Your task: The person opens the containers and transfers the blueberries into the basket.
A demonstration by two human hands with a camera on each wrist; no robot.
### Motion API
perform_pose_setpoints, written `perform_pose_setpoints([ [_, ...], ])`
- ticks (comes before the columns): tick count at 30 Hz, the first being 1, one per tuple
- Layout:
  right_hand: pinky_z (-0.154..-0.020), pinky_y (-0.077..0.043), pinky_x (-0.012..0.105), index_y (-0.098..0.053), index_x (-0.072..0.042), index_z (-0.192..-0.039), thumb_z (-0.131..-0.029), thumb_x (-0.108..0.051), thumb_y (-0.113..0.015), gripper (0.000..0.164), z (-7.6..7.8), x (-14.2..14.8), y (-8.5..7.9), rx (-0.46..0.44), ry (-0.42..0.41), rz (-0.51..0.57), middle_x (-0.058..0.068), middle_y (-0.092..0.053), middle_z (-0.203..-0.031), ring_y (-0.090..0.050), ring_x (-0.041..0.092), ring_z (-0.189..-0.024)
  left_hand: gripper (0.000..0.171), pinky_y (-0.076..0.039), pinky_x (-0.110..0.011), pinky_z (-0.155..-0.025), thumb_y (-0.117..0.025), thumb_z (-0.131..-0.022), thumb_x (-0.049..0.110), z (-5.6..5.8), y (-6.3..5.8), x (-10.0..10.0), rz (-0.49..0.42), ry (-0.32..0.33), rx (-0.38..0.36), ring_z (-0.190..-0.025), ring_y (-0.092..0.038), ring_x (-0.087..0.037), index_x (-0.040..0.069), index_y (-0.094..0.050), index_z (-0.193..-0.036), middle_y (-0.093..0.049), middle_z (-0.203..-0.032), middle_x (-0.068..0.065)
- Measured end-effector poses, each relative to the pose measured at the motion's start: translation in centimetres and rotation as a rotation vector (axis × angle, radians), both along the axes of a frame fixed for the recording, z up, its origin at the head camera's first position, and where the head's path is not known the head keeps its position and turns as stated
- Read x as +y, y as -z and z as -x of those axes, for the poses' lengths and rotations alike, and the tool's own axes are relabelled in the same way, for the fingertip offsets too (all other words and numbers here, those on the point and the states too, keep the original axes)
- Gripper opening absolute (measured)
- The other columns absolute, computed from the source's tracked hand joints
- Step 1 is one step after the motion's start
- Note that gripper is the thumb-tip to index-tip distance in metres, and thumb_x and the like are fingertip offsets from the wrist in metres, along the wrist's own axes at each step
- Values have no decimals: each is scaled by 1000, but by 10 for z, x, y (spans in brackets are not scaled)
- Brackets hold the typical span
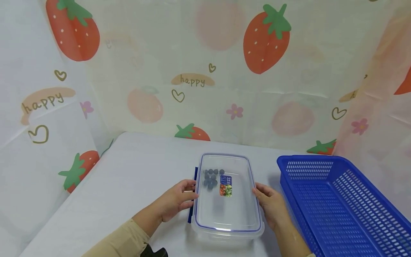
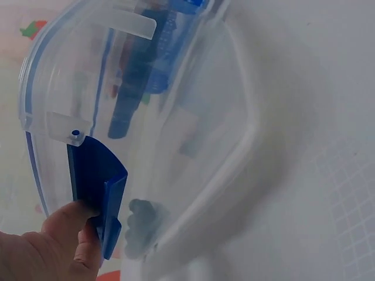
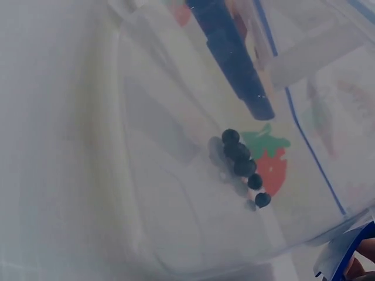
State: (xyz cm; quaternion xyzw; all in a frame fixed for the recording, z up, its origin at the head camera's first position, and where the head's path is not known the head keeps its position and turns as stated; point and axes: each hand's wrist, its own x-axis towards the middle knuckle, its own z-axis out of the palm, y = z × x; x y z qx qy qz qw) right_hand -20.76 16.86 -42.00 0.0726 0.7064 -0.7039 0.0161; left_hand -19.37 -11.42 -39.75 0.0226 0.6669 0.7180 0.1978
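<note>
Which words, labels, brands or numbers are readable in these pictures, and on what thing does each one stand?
"happy": on the left wall sheet.
"happy": on the back wall sheet, near the middle.
"h", the rest cut off: near the right end of that sheet.
Label on the clear box: too small to read.

A glossy, clear plastic lid (image 1: pixel 239 214) catches the light on a smooth, translucent plastic box (image 1: pixel 228 235) at center frame, with matt dark berries (image 1: pixel 213 177) showing through. A smooth blue plastic latch (image 2: pixel 96 181) appears in the left wrist view. A perforated plastic basket (image 1: pixel 340 164) fills lower right; a matt cloth sleeve (image 1: pixel 118 241), lower left; thin, creased sheeting (image 1: pixel 208 110), above.
</note>
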Motion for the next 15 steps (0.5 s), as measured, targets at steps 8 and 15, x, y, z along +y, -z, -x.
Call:
perform_pose_setpoints([
  [8,-75,-49,24,-44,7,-129,-90,-11,-57,45,-2,0,2,2,-24,42,13,-55,-115,-58,10,-87,61,-45,-36,-90,-63,-85,11,2,3,-3,-19,24,-10,-109,-51,-24,-2,-31,-135,-37,-130,-21],
  [15,-76,-49,26,-43,7,-131,-90,-8,-54,45,-2,0,5,10,-39,76,15,-53,-119,-59,11,-88,66,-45,-35,-91,-65,-84,13,4,0,-2,5,35,-19,-110,-50,-24,-1,-30,-138,-37,-130,-20],
])
